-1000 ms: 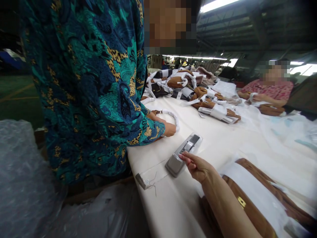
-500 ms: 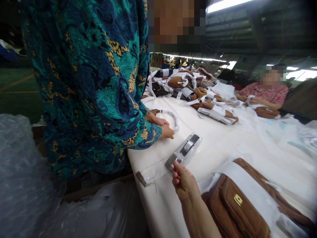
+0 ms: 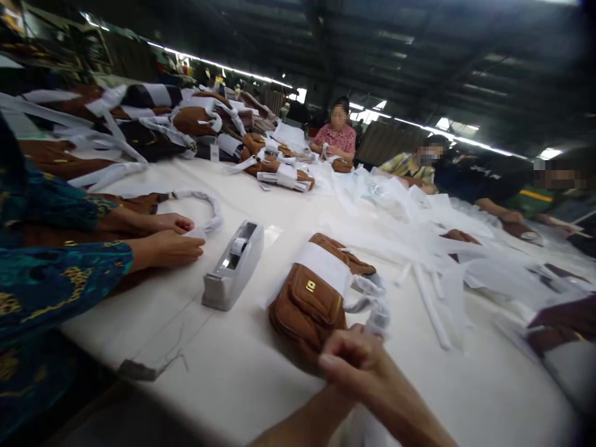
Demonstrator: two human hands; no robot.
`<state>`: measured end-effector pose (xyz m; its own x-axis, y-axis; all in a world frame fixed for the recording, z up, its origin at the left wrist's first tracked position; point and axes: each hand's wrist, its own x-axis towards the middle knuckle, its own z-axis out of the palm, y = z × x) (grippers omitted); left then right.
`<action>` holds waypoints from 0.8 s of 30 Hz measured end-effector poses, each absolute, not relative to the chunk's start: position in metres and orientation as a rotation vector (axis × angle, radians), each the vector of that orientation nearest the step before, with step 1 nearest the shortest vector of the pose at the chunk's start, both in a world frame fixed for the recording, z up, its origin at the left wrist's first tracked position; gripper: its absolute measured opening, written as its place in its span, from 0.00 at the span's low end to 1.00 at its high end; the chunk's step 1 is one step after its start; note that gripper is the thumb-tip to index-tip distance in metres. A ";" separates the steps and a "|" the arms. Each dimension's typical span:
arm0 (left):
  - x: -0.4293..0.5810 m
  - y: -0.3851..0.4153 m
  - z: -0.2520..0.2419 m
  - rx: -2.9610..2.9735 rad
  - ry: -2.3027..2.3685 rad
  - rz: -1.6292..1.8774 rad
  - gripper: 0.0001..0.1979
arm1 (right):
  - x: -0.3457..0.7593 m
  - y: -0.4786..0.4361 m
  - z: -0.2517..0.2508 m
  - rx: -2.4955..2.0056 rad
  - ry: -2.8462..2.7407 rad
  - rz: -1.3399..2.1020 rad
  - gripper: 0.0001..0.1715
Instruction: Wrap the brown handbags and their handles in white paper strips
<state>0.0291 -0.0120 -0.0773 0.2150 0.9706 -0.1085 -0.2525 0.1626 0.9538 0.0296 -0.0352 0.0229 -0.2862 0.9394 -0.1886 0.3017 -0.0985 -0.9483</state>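
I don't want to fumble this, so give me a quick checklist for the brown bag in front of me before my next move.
1. Brown bag on the table, gold clasp showing: ok.
2. White band lying across it: ok.
3. Strap wrapped in white where visible: ok.
4. Tape dispenser standing apart from the bag: ok.
5. Co-worker's hands clear of your bag: ok.
6. Left-side hold: cannot tell; your right hand blocks the view.

Right hand, fingers curled, at the near side of the brown bag; contact unclear. Left forearm passes under it, hand mostly hidden. Bag's on the bench, white band across it. Tape dispenser left; co-worker's hands farther left.
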 end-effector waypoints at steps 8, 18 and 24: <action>0.025 -0.010 -0.079 1.180 0.824 1.135 0.14 | 0.154 -0.031 0.023 -1.752 -1.899 1.155 0.22; 0.028 -0.010 -0.077 1.239 0.914 1.062 0.19 | 0.165 -0.015 0.007 -1.793 -1.944 1.059 0.22; 0.030 -0.011 -0.078 1.353 1.023 1.063 0.16 | 0.163 -0.013 0.006 -1.821 -1.904 1.055 0.19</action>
<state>0.0299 -0.0111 -0.0781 0.2297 0.9722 0.0446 0.0074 -0.0475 0.9988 0.1628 -0.0129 0.0057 -0.1497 0.9523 -0.2658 0.7305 -0.0747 -0.6788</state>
